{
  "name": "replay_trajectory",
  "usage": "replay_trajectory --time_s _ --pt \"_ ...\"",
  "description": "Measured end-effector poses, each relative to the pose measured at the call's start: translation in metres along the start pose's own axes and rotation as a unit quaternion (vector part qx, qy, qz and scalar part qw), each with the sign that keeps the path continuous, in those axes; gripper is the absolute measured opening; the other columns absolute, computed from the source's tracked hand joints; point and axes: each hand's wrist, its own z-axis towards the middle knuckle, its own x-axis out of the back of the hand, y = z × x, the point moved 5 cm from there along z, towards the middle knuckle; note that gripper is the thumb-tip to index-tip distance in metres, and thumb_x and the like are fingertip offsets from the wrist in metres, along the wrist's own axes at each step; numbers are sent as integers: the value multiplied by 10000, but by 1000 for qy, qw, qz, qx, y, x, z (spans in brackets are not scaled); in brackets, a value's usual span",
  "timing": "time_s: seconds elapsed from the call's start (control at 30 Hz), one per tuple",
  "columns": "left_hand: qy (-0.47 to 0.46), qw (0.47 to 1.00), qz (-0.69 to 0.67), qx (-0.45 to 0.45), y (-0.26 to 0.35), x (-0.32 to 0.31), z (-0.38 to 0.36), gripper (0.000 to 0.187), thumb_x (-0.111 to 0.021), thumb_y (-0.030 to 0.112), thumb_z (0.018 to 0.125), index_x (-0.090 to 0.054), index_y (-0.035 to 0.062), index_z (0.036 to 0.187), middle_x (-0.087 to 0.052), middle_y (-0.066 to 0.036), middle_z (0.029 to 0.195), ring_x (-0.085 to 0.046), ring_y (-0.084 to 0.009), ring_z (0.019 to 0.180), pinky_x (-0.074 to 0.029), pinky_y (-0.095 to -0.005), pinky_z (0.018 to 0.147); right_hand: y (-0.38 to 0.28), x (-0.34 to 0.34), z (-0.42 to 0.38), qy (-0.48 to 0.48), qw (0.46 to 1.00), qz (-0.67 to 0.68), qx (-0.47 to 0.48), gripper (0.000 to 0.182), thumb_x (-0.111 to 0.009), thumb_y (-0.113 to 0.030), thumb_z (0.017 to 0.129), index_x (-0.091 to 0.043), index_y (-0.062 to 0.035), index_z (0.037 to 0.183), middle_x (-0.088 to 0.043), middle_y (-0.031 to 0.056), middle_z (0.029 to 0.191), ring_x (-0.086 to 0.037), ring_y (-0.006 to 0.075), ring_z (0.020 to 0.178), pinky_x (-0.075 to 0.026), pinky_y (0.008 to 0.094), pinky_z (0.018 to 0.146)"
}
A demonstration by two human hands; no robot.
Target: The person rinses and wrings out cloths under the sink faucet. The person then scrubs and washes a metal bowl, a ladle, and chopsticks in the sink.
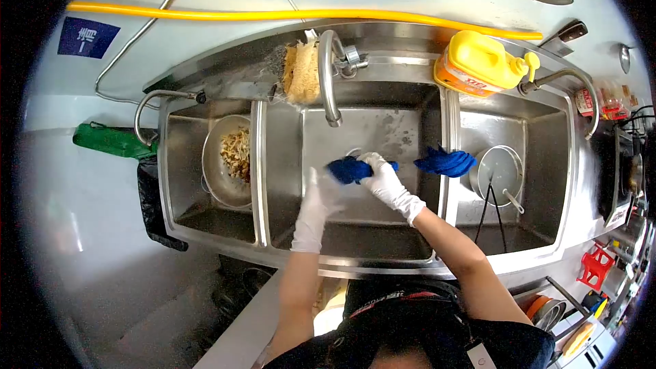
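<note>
A bunched blue cloth is held over the middle sink basin, with my right hand closed around it and a bit of blue showing past the fingers. My left hand, in a white glove like the right one, is beside the cloth's left end; motion smears its fingers. Another twisted blue cloth lies across the divider between the middle and right basins, just right of my right hand. Above the middle basin, a curved metal faucet points down.
In the left basin sits a metal pan of chopped food scraps. The right basin holds a pot of liquid and black tongs. A yellow jug and a loofah-like sponge stand on the back ledge. A yellow hose runs behind.
</note>
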Motion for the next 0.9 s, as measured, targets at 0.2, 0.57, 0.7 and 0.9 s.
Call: replay_trajectory --time_s 0.2,0.57,0.7,0.9 --pt "-319 934 -134 89 -76 -42 50 590 -472 562 848 -552 12 1044 -595 -169 1005 -557 -286 992 -416 -440 938 -33 -12 -60 -174 966 -188 -39 337 -601 10 622 -563 0 957 -539 154 1000 -480 341 1036 -325 382 955" --pt "-402 915 -3 -35 -73 -62 -23 603 -684 483 725 -474 94 1135 -561 -55 1023 -515 -176 822 -416 -347 705 18 5 -36 -229 841 411 -267 398 -567 -334 875 -521 -61 1160 -588 37 979 -550 136 887 -435 280 851" --pt "-396 914 -49 80 -82 -68 -39 429 -667 266 752 -508 42 1082 -571 -117 1032 -566 -257 900 -462 -414 797 -35 -1 -41 -291 696 592 -282 554 -560 -298 861 -404 11 1292 -565 143 1109 -565 229 999 -428 338 924" --pt "-392 917 24 66 -67 -87 -77 157 -576 200 826 -481 74 827 -417 3 582 -356 -82 450 -260 -200 392 -80 8 -13 -257 719 576 -290 394 -554 -214 889 -495 56 1171 -442 -10 587 -459 102 501 -417 251 475"
